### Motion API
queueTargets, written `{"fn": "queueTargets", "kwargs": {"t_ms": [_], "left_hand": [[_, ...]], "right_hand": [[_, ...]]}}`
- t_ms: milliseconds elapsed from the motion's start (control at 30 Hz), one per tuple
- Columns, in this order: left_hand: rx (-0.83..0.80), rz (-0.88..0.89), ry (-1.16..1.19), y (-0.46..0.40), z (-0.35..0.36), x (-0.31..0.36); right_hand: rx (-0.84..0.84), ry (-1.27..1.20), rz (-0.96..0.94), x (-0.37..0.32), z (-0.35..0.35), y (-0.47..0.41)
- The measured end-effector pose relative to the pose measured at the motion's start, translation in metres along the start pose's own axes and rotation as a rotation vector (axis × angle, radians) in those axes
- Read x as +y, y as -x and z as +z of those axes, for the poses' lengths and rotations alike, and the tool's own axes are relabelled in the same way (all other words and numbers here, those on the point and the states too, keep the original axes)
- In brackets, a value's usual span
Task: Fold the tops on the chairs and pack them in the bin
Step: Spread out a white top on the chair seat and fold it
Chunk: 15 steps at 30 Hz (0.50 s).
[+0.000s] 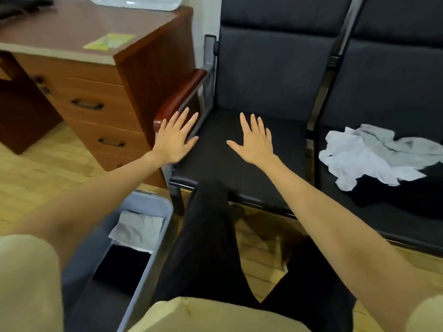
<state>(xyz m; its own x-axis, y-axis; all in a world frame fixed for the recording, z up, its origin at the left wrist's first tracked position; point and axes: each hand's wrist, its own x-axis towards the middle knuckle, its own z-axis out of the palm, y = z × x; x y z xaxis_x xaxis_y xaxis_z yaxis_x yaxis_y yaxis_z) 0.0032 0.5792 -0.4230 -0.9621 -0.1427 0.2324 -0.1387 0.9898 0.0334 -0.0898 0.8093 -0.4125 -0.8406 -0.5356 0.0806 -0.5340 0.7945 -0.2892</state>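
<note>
Bare and flat, the left hand and right hand spread wide with straight fingers and hold nothing, hovering over the dark chair seat, probably because it is free for folding. Right of the right hand, on the neighbouring seat, lies a crumpled white top over what may be a black garment. Below the left hand, the grey bin holds a folded grey top. Left of it stands the wooden bench.
</note>
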Motion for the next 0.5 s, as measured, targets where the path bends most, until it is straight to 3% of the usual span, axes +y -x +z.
{"fn": "queueTargets", "kwargs": {"t_ms": [233,500], "left_hand": [[-0.021,0.248,0.072,-0.080,0.009,0.125],[-0.195,0.507,0.148,-0.140,0.068,0.268]], "right_hand": [[0.117,-0.023,0.256,0.135,-0.043,0.035],[0.177,-0.195,0.589,0.284,-0.041,0.083]]}}
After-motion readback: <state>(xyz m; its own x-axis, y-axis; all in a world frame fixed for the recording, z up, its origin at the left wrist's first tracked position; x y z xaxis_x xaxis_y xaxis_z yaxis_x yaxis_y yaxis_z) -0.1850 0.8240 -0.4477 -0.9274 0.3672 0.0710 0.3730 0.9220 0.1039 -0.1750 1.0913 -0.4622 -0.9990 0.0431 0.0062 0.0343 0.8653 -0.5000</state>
